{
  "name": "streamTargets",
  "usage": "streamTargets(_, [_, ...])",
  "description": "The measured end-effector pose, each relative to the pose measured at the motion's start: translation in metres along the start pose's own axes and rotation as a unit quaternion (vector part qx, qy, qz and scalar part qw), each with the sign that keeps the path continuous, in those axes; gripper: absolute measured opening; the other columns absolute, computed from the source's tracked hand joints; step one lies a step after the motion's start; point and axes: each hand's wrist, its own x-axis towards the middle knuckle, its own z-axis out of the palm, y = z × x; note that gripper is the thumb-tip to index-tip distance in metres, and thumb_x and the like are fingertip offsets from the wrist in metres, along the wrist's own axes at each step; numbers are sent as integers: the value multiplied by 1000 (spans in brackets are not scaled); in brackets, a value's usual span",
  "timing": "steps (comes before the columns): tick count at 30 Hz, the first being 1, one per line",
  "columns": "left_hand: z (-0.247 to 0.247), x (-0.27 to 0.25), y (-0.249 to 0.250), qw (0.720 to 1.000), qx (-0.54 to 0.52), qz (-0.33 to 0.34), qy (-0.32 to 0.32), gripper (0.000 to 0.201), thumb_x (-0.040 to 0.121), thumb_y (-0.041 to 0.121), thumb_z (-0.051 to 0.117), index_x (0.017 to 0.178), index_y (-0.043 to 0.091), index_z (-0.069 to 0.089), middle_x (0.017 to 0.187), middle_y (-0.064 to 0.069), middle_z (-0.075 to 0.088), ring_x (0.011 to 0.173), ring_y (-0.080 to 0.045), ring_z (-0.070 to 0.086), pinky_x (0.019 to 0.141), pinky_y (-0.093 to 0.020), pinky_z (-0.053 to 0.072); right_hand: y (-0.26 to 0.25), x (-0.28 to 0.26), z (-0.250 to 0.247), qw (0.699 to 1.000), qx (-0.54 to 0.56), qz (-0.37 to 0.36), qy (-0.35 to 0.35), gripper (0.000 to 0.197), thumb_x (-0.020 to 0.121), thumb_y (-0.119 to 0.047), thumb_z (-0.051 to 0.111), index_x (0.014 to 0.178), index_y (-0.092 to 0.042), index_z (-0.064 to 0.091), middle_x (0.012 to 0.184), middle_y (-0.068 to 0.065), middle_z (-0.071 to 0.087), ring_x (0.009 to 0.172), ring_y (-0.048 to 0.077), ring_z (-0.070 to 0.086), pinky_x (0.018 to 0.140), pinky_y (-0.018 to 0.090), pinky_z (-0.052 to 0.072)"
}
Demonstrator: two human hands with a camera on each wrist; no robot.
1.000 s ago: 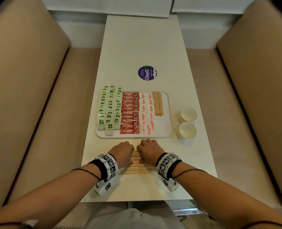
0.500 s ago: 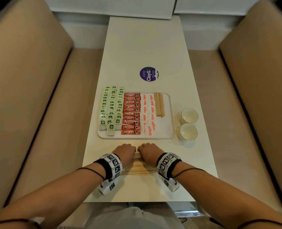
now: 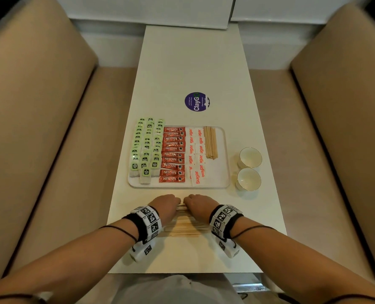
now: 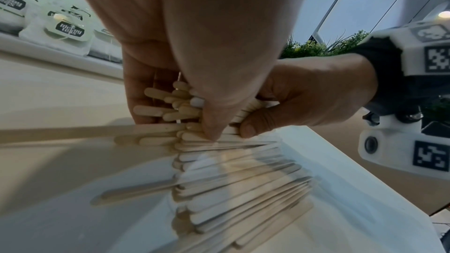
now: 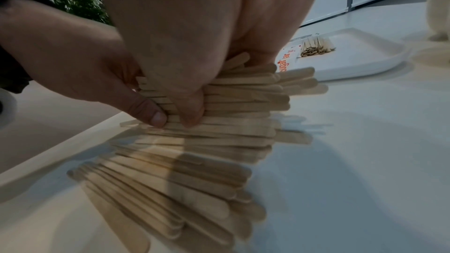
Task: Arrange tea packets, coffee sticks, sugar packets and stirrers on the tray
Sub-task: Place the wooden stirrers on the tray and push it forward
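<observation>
White tabletop [image 3: 195, 62], booth seating L/R. Both my hands, left hand [image 3: 165, 206] and right hand [image 3: 200, 205], clamp loose stirrers [image 3: 185, 227] edge-on to square the bundle; tray [image 3: 222, 172] just ahead has space beside its stirrers.

Both forearms are extended forward, marker-covered bands worn at the wrists. The left hand [image 3: 165, 204] and right hand [image 3: 200, 205] are held knuckles-up, side by side, fingers [image 4: 143, 91] and thumbs curled down and pinched closed together.
</observation>
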Motion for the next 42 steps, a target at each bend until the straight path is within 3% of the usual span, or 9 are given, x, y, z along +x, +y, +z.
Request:
streamTargets(7, [-5, -1, 4, 1000, 1, -10, -5, 14, 97, 16, 51, 109, 13, 56, 104, -9, 65, 94, -29, 63, 76, -38, 49, 2, -5, -9, 1000, 21, -4, -13, 21, 104, -15, 44, 122, -4, 51, 116, 16, 57, 95, 35, 62, 76, 40, 46])
streamTargets(13, [-13, -1, 3, 999, -35, 2, 5, 20, 98, 32, 54, 108, 15, 55, 103, -8, 67, 91, -27, 63, 72, -36, 48, 2, -8, -25, 998, 60, 11, -19, 16, 101, -12, 49, 116, -9, 56, 108, 13, 67, 95, 32, 64, 81, 39, 49])
streamTargets(18, [-21, -1, 5, 999, -43, 8, 6, 23, 95, 34, 56, 109, 15, 56, 105, -9, 67, 94, -27, 63, 73, -34, 46, 5, -8, -31, 996, 80, 2, -24, 18, 105, -24, 48, 114, -12, 57, 109, 12, 67, 90, 28, 60, 75, 33, 40])
streamTargets(23, [-26, -2, 2, 998, -52, 20, -17, 27, 102, 42, 45, 103, 16, 53, 101, -10, 67, 87, -27, 62, 72, -38, 48, 9, -8, -42, 997, 51, -17, -53, 32, 105, -37, 48, 119, -10, 58, 109, 13, 68, 98, 31, 64, 84, 39, 50])
streamTargets(26, [-32, -4, -1, 997, -64, 30, -37, 27, 104, 40, 44, 104, 14, 52, 102, -10, 65, 89, -27, 60, 77, -40, 48, 12, -9, -50, 998, 9, -10, -68, 35, 102, -41, 54, 115, -9, 58, 105, 12, 69, 91, 29, 63, 80, 38, 51])
streamTargets(30, [-40, -6, 3, 995, -90, 32, -3, 23, 100, 37, 48, 99, 16, 56, 96, -6, 65, 84, -23, 60, 72, -36, 48, 13, -12, -57, 999, -26, 6, -32, 38, 99, -52, 54, 97, -15, 61, 84, 2, 63, 74, 21, 57, 67, 33, 45])
streamTargets(34, [-50, -7, 12, 990, -131, 44, 25, 16, 90, 35, 52, 95, 24, 62, 88, 2, 68, 77, -18, 63, 68, -34, 51, 8, -16, -67, 999, -39, 15, -7, 25, 96, -36, 55, 91, -14, 65, 70, -2, 56, 68, 23, 61, 61, 31, 49])
streamTargets(38, [-60, -5, 19, 991, -121, 36, 31, 13, 91, 31, 54, 92, 21, 63, 83, 1, 65, 75, -18, 61, 67, -32, 50, 7, -21, -85, 997, -69, -18, 8, 21, 95, -31, 56, 94, -15, 69, 73, -1, 61, 66, 21, 58, 61, 30, 48])
streamTargets(42, [-68, -5, 12, 991, -120, 25, 45, 24, 95, 36, 52, 83, 17, 62, 77, -2, 64, 70, -21, 59, 63, -35, 47, 20, -30, -98, 997, 25, -20, 67, 26, 91, -46, 63, 100, -23, 70, 84, -5, 70, 73, 17, 63, 68, 32, 53])
